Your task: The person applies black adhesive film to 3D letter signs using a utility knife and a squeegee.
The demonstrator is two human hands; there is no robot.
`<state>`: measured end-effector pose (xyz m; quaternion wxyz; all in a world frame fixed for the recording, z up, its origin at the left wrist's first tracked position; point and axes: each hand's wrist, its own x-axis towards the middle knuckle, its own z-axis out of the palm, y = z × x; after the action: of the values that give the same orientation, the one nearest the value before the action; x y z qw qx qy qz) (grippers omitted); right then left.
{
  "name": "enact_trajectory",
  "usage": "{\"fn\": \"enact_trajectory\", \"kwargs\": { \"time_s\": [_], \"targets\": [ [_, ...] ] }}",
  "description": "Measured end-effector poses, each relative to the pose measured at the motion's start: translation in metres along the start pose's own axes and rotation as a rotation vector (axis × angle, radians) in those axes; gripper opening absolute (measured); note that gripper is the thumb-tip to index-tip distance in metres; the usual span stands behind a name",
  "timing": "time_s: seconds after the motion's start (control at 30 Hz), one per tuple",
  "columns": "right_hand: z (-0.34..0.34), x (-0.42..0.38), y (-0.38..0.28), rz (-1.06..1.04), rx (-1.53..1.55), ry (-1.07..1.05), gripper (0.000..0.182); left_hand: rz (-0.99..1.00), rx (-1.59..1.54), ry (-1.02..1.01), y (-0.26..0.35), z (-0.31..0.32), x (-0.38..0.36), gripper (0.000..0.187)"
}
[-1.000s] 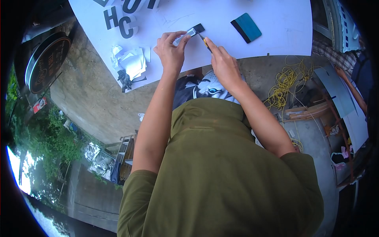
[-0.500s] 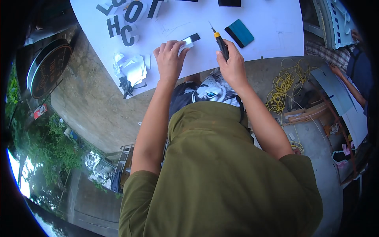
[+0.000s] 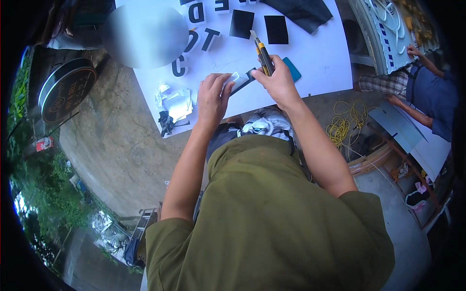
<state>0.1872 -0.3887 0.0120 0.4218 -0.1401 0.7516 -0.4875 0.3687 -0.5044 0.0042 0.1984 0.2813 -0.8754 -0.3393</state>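
White piece (image 3: 236, 77), partly hidden, left fingers (image 3: 217, 81)

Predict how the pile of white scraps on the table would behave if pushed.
The white scraps look thin and creased, so they would probably bend easily. Overlapping loosely, they may slide apart rather than move as one. Being thin, they are likely light for their spread.

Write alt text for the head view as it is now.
A person's left hand pinches a small white piece over a white table while the right hand holds a yellow-and-black knife. Black letters, two black rectangles, a teal scraper and paper scraps lie around; yellow cord and another person are at right.
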Motion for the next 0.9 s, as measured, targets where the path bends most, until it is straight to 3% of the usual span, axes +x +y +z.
{"fn": "enact_trajectory", "kwargs": {
  "time_s": [0.17, 0.3, 0.43, 0.63, 0.87, 0.9],
  "targets": [
    [0.000, -0.023, -0.044, 0.145, 0.331, -0.084, 0.040, -0.132, -0.251, 0.144, 0.015, -0.037, -0.007, 0.023],
    [0.003, -0.042, -0.066, 0.102, 0.494, -0.165, 0.041, -0.466, -0.767, 0.203, 0.005, -0.060, -0.016, 0.038],
    [0.009, -0.068, -0.089, 0.068, 0.494, -0.265, 0.044, -0.523, -1.466, 0.272, 0.012, -0.081, -0.022, 0.037],
    [0.024, -0.105, -0.109, 0.054, 0.543, -0.326, 0.045, -0.605, -1.737, 0.351, -0.003, -0.097, -0.043, 0.034],
    [0.012, -0.144, -0.131, -0.072, 0.460, -0.377, 0.050, -0.630, -1.715, 0.473, -0.020, -0.120, -0.052, 0.032],
    [0.022, -0.154, -0.138, -0.131, 0.401, -0.262, 0.045, -0.657, -1.702, 0.483, -0.013, -0.127, -0.049, 0.031]
  ]
}}
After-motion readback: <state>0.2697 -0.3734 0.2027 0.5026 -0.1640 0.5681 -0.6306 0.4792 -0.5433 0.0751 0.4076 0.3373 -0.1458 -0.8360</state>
